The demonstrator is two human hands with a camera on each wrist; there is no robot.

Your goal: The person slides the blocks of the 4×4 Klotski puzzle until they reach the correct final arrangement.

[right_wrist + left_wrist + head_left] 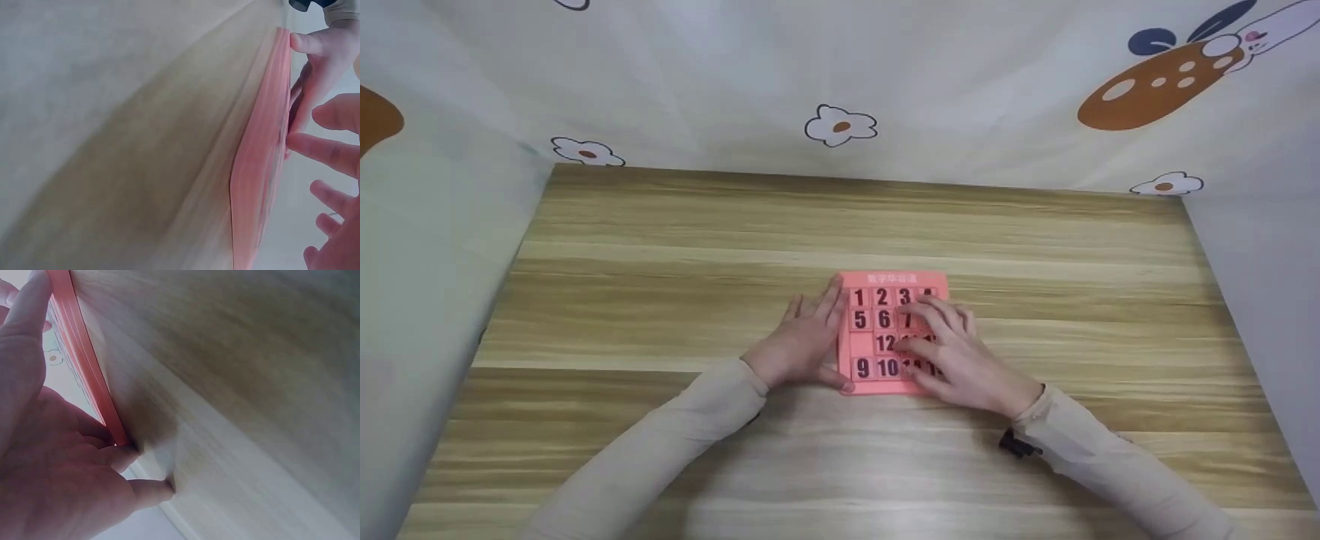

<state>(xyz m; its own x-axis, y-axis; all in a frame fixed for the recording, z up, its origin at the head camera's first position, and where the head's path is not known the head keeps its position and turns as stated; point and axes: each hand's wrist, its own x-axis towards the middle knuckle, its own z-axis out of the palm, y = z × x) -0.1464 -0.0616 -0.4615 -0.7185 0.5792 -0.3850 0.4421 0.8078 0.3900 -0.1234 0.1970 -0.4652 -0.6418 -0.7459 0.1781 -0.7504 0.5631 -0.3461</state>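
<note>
A pink number slide puzzle [862,343] lies flat on the table, with black numerals on its tiles. Its third row has a gap at the left, beside the tile 12 [885,343]. My left hand [802,341] rests along the puzzle's left edge, fingers extended near the top corner and thumb on the lower corner. In the left wrist view those fingers touch the pink side wall [90,365] and the tabletop. Over the right columns hovers my right hand [960,360], hiding several tiles. The right wrist view shows one fingertip [295,140] touching the puzzle's face, other fingers raised.
The wood-grain table [697,292] reaches back to a pale curtain [720,90] printed with flowers and a carrot shape. Pale walls stand at left and right. A small black device [1018,444] is on the right sleeve's cuff.
</note>
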